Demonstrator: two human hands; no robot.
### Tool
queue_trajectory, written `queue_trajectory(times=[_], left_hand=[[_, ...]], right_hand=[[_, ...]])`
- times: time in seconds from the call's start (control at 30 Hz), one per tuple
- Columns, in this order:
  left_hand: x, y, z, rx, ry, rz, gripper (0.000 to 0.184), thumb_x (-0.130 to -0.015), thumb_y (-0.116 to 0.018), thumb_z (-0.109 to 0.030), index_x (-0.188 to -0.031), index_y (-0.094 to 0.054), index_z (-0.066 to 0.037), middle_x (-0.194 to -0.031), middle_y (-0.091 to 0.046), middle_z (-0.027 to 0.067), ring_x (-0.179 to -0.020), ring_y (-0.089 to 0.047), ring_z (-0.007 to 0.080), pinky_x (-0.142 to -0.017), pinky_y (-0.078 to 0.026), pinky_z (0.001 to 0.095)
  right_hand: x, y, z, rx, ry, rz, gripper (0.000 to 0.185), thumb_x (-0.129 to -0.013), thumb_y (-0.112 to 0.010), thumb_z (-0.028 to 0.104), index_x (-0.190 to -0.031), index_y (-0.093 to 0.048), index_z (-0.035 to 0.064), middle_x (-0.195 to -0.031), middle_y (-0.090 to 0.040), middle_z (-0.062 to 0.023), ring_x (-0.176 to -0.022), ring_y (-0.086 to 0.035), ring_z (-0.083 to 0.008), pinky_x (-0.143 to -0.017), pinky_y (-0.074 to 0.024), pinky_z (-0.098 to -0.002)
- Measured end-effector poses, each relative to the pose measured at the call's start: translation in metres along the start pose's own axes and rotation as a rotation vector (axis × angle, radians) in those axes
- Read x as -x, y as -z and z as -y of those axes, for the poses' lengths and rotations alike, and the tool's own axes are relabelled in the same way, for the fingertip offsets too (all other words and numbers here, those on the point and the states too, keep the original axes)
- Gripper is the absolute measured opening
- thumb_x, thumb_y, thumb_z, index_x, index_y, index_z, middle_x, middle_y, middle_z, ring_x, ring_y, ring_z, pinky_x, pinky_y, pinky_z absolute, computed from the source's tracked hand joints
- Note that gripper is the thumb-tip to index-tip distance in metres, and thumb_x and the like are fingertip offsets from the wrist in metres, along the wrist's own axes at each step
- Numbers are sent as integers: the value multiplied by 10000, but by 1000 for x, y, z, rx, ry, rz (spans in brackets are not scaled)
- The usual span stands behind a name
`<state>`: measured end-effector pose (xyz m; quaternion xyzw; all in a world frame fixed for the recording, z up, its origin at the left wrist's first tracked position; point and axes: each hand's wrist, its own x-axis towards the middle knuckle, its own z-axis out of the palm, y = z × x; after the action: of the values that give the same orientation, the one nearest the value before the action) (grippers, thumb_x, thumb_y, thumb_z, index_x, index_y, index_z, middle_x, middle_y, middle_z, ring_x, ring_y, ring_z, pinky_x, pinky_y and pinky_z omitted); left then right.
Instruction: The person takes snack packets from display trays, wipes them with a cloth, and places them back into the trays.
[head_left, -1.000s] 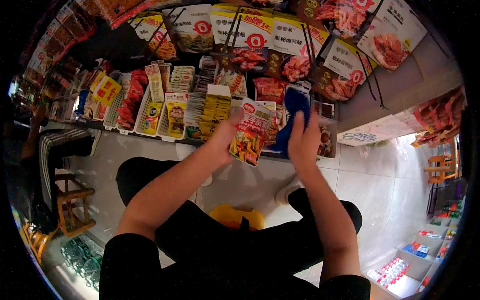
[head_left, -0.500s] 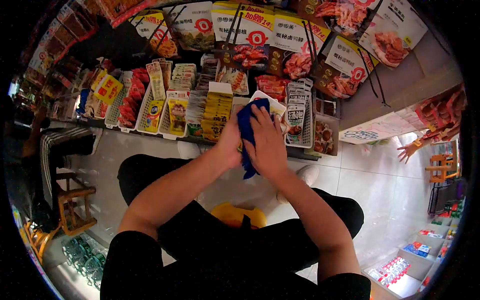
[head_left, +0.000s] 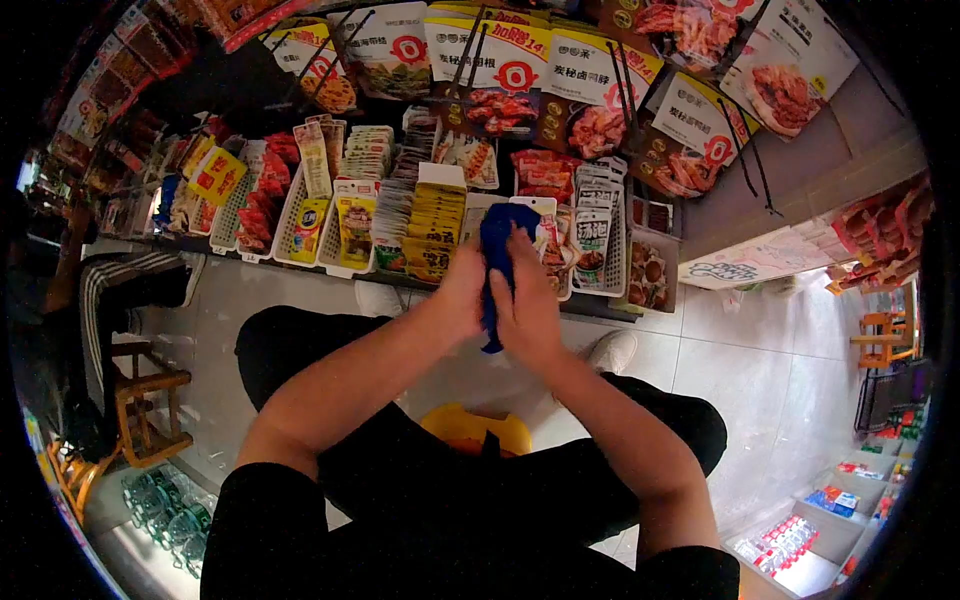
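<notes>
Fingers curled, and the right hand (head_left: 528,300) had gone from flat and spread to clenched around one blue cloth (head_left: 498,250), now bunched narrower! Both hands had met there; the left hand (head_left: 463,290) pressed the cloth's left side, its fingers hidden, so its exact grip couldn't be told. That single cloth stood roughly upright between the two palms, above the floor (head_left: 640,345) and near the edge of the desk (head_left: 590,308). Beyond sat at least four white baskets (head_left: 624,245), one yellow sign (head_left: 216,178) to the left, and at least seven large snack packets (head_left: 590,90) across the back. Two pale shoes (head_left: 612,352) showed below.
</notes>
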<state>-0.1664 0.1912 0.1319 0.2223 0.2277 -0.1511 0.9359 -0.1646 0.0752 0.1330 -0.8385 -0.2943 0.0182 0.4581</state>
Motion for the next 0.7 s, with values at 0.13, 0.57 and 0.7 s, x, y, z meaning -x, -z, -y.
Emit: queue_trajectory(times=[0.13,0.57,0.7], left_hand=[[0,5,-3,-55,-90,-231,410,-950,-326,-383,-1081,-588,-98,-996,-642,93,-872,-618,247,-808,-506,378],[-2,8,-4,-15,-95,-81,482,-945,-326,-507,-1148,-565,-141,-1072,-620,90,-938,-603,239,-876,-466,379],[11,-8,21,-104,27,-112,518,-930,-351,-553,-1184,-532,-140,-1098,-603,61,-961,-598,207,-838,-482,361]], right_hand=[[17,-6,6,-86,20,32,455,-912,-464,180,-1270,-373,-85,-1346,-360,-297,-1256,-350,-434,-1069,-258,-469],[4,-2,1,265,106,49,479,-897,-486,199,-1255,-392,-105,-1361,-376,-253,-1276,-355,-377,-1077,-225,-482],[-11,0,-24,240,9,-78,470,-904,-479,189,-1281,-389,-76,-1347,-402,-243,-1249,-382,-387,-1051,-275,-452]])
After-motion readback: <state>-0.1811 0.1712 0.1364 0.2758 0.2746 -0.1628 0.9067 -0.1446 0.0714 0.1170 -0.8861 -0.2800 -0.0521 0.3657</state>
